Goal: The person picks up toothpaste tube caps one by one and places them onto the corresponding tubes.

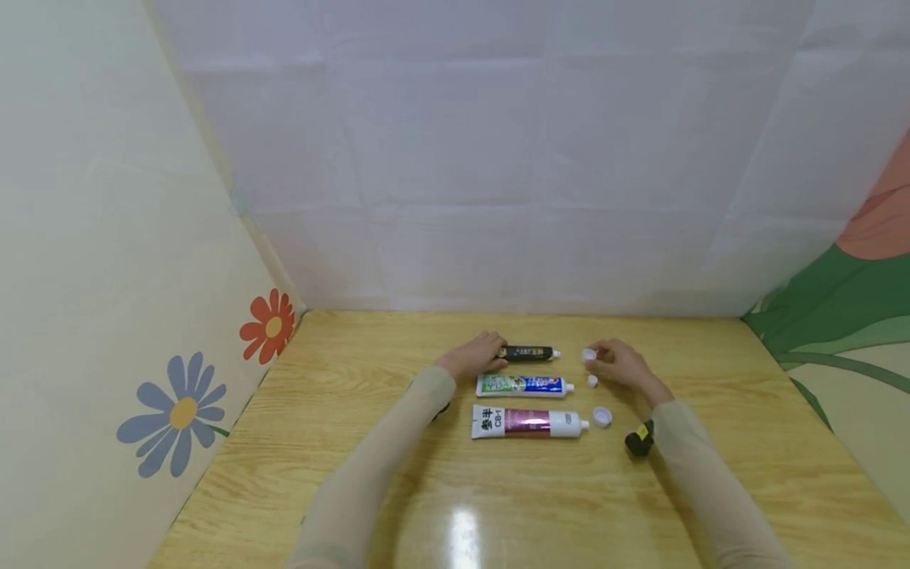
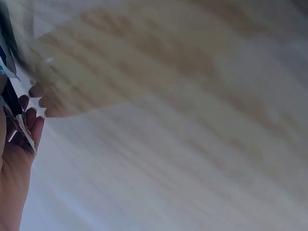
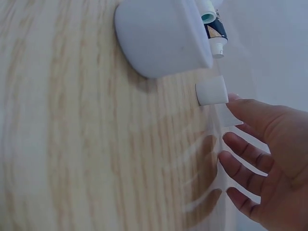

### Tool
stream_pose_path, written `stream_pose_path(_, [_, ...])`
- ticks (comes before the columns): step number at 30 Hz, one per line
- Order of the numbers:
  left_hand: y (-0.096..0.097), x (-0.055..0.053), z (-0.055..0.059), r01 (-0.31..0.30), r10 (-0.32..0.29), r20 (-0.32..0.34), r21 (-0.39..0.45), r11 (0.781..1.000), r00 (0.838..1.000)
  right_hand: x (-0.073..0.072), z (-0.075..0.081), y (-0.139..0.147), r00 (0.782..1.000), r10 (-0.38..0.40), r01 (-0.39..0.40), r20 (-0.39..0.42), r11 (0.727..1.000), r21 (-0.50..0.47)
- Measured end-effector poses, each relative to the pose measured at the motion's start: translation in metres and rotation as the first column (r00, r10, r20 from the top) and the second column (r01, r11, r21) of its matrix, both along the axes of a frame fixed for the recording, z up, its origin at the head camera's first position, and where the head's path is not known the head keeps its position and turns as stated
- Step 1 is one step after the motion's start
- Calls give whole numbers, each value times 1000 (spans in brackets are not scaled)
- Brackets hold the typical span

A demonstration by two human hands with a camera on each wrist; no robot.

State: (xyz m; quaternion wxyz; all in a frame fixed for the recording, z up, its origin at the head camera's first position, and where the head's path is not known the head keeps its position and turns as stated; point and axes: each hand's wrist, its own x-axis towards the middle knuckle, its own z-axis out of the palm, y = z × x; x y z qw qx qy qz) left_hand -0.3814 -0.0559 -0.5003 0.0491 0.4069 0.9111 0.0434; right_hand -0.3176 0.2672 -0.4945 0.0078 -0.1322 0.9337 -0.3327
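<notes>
Fingers of the left hand (image 1: 476,356): closed in around the flat end of a slim black plastic toothpaste tube (image 1: 529,353)
Fingers of the right hand (image 1: 626,367): tips nearly together, pinching a round white plastic cap (image 1: 588,356); the others loosely spread
Middle tube (image 1: 522,386): green, white and blue plastic, lying flat on the yellow wood-grain worktop (image 1: 569,506), nozzle to the right
Black tube: just beyond the middle tube, roughly parallel to it
Pinched cap: beyond the middle tube's nozzle and to its right
Small round white cap (image 1: 592,381): right of the middle tube's nozzle, apart from it
Pink-and-white plastic tube (image 1: 529,423): on the middle tube's near side, roughly parallel
Large round white cap (image 1: 603,417): right of the middle tube, on its near side
</notes>
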Motion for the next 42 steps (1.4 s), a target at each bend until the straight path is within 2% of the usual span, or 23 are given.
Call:
stream_pose_path(3, [-4, -4, -5, 12, -12, -13, 32, 999, 1000, -2, 0, 1, 1000, 11, -11, -7, 1000, 6])
stream_pose_path(7, [-7, -5, -6, 16, -15, -4, 57, 998, 1000, -3, -1, 1, 1000, 1, -1, 6, 1000, 2])
stream_pose_path(20, [-9, 0, 4, 0, 0, -7, 72, 997, 1000, -4, 0, -2, 1000, -9, 9, 7, 1000, -16])
stream_pose_path(26, [-11, 2, 7, -5, 8, -37, 77, 997, 999, -5, 0, -1, 1000, -19, 20, 22, 999, -34])
stream_pose_path(37, [-10, 4, 16, 0, 12, -71, 159, 987, 997, -6, 0, 1, 1000, -18, 18, 6, 998, -63])
stream_pose_path(42, [-9, 2, 18, 6, 6, -61, 193, 981, 998, -5, 4, 0, 1000, -23, 24, 11, 997, -74])
